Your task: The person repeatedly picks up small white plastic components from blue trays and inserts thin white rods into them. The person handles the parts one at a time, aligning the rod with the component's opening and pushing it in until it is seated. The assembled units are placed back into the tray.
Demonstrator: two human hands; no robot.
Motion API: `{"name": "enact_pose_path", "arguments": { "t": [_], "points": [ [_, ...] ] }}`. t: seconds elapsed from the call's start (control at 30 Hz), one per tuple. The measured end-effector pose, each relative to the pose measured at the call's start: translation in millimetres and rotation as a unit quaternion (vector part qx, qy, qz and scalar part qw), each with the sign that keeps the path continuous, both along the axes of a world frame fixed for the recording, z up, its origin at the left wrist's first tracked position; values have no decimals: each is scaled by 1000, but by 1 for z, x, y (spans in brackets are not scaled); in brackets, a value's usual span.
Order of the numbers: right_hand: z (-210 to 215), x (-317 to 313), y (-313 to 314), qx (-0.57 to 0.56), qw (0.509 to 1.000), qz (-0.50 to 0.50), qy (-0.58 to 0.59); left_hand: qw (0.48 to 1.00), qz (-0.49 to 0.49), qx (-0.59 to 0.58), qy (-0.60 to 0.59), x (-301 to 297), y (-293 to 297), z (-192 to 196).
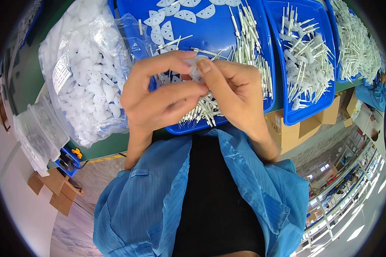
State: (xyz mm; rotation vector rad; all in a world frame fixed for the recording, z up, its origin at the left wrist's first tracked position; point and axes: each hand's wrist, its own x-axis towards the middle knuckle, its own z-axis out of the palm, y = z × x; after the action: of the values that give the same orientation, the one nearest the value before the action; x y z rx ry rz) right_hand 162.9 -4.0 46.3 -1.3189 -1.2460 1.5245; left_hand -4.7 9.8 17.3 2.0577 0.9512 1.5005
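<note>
My left hand and my right hand meet over a blue tray. Between their fingertips they pinch a small translucent white plastic piece, mostly hidden by the fingers. A thin white rod shows just beyond the fingertips; whether it joins the piece I cannot tell. In the tray, flat white fan-shaped plastic pieces with small holes lie toward the far left. White rods with thin wire ends are heaped along the tray's right side, and more lie beneath my hands.
To the left stands a clear bag full of white plastic pieces, with clear spools beside it. A second blue tray at right holds rods fitted with white pieces; another heap of rods lies beyond. Cardboard boxes sit below the table edge.
</note>
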Motion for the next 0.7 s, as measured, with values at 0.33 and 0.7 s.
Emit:
{"name": "enact_pose_path", "arguments": {
  "t": [0.33,0.7],
  "points": [
    [-41,8,24,370,808,86,-451,939,-59,-158,-299,-13,-3,-10],
    [-31,8,21,358,791,154,-472,867,16,-332,-371,-6,-9,0]
  ]
}}
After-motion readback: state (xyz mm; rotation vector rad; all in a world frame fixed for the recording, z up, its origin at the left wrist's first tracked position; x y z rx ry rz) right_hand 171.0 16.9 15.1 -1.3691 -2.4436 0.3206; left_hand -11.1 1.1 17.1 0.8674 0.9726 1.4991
